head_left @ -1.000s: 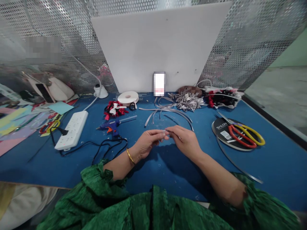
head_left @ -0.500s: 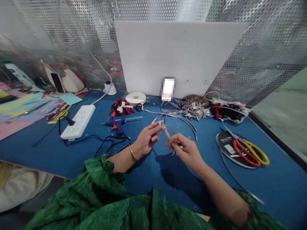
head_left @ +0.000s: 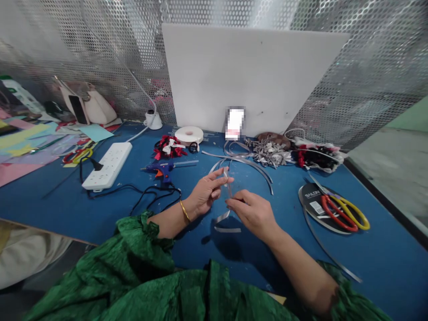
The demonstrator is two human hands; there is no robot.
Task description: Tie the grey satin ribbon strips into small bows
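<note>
Grey ribbon (head_left: 226,179) between left hand's (head_left: 207,191) fingertips (short loop above)

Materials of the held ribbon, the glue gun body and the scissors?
Ribbon: probably satin or similar woven synthetic, silvery-grey; soft sheen, limp curl.
Glue gun: likely moulded plastic, blue with an orange trigger; even colour.
Scissors: metal blades, judging by the grey glint; handles look plastic or rubber-coated, smooth red and yellow.

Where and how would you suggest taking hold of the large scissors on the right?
I'd grip the scissors by the red loop and yellow loop, with the right hand coming from the near right: they lie flat across the black disc, loops toward the wearer, blades pointing away.
</note>
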